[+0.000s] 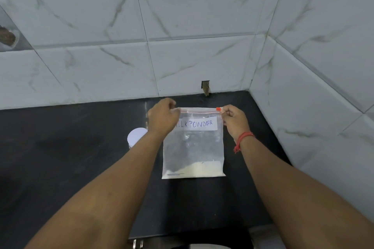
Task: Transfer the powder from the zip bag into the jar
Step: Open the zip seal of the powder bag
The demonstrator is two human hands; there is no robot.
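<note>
Zip bag (194, 143) hangs below both grips, powder (202, 169) at bottom | left hand (163, 116) pinches top-left corner | right hand (234, 120) pinches orange slider (218, 108) | seal runs hand-to-hand | jar (136, 136) beside left wrist, lidded

One view only — a wide-angle head camera looking forward and down along both forearms. It faces a tiled wall corner (261, 62), close above the dark counter (70, 147) — straight lines bow at the edges.
</note>
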